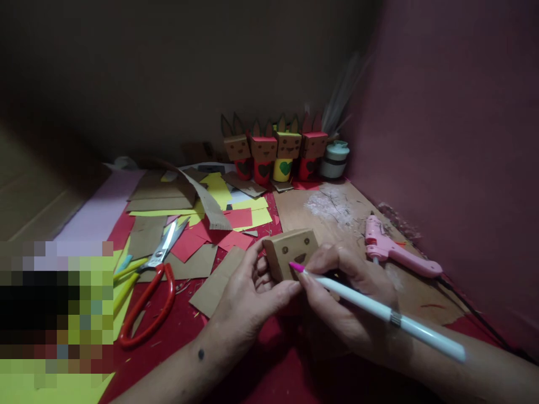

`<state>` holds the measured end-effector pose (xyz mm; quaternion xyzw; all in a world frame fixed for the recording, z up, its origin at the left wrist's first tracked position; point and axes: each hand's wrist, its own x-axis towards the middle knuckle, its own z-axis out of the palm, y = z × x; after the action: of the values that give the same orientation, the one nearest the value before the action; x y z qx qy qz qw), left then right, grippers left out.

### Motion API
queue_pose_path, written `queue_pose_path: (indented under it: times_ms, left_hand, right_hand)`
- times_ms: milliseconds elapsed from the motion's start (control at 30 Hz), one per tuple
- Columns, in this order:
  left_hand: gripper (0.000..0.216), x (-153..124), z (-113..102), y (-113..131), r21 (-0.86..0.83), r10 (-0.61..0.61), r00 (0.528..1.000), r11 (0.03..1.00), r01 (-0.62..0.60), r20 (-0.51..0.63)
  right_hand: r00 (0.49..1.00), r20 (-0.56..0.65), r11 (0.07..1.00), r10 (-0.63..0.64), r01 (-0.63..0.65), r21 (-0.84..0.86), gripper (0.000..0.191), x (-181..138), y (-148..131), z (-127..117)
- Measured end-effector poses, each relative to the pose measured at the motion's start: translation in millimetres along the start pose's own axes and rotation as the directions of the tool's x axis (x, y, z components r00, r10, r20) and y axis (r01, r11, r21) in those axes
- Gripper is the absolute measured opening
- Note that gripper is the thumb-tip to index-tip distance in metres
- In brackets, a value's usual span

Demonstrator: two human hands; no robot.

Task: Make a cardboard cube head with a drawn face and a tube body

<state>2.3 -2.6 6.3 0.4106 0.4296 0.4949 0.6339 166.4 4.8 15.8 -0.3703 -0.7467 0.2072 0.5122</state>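
Observation:
My left hand (252,292) grips a small brown cardboard box (295,247) by its left side and lower edge. On the box's front face are two drawn eyes and a dark nose or mouth mark. In my right hand (349,292) is a white pen (391,320) with a pink tip, held between thumb and fingers. Its tip rests at or just over the box's front, below the left eye. Whether it touches cannot be told. The lower part of the box is hidden behind my fingers.
Red-handled scissors (158,280) lie left among cardboard and coloured paper (219,188). A pink glue gun (396,249) with a black cord lies right on a wooden board (290,205). Several cardboard animal figures (264,151) stand at the back beside a pale jar (336,160).

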Motion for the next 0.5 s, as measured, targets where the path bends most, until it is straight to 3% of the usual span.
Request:
queue_pose_path:
  times_ms: [500]
  left_hand:
    - [0.07,1.1,-2.4,-2.3,0.026,0.016,1.0,1.0,-0.016,0.003]
  right_hand:
    - [1.0,0.023,0.997,-0.002,0.0,0.073,0.013,-3.4,2.2,2.5]
